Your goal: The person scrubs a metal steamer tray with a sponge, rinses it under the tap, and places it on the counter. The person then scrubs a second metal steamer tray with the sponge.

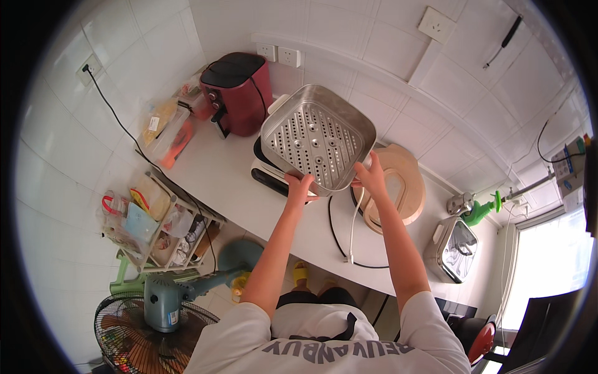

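Note:
A square metal steamer tray [318, 140] with a perforated bottom is gripped between both hands. My left hand [301, 186] grips its near left edge. My right hand [370, 174] holds its near right side, where a light handle is partly hidden. Below the tray, a white and black electric base [271, 181] shows in part on the counter [224, 173]; the tray covers the rest. To the right of my right hand lies a beige oval lid-like plastic thing [397, 182]. A white power cord with a plug [348, 258] runs beside it.
A dark red air fryer [247, 96] stands at the back left. Another square steamer pot with a glass lid [452, 250] sits at the right, near a green spray bottle [481, 211]. A storage rack [161, 233] and fan [161, 311] occupy the left floor.

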A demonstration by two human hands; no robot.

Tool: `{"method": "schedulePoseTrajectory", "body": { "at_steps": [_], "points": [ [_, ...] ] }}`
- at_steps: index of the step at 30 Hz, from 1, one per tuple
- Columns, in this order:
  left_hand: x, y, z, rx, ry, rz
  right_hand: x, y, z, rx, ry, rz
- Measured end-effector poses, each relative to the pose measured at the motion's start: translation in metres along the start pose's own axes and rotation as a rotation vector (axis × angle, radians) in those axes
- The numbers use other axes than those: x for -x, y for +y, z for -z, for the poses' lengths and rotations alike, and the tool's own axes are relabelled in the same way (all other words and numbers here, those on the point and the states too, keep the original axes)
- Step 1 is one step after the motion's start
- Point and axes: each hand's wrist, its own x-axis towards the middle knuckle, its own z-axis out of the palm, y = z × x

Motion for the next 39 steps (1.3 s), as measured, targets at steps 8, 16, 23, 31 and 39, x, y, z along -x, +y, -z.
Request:
{"method": "schedulePoseTrajectory", "body": {
  "at_steps": [8, 16, 23, 31, 39],
  "points": [
    [-0.048, 0.025, 0.036, -0.541, -0.077, 0.154, -0.070, 0.017, -0.035, 0.014, -0.039, -0.032],
    [-0.073, -0.002, 0.036, -0.281, -0.006, 0.199, -0.100, 0.009, -0.055, 0.139, -0.160, -0.039],
    [-0.078, -0.010, 0.036, -0.316, 0.025, 0.165, -0.100, 0.024, -0.056, 0.195, -0.153, -0.027],
    [-0.080, 0.002, 0.034, -0.469, -0.038, 0.231, -0.099, 0.025, -0.054, 0.251, -0.117, -0.016],
    [-0.075, 0.007, 0.034, -0.417, -0.027, 0.257, -0.099, 0.048, -0.033, -0.251, -0.165, -0.199]
  ]
}}
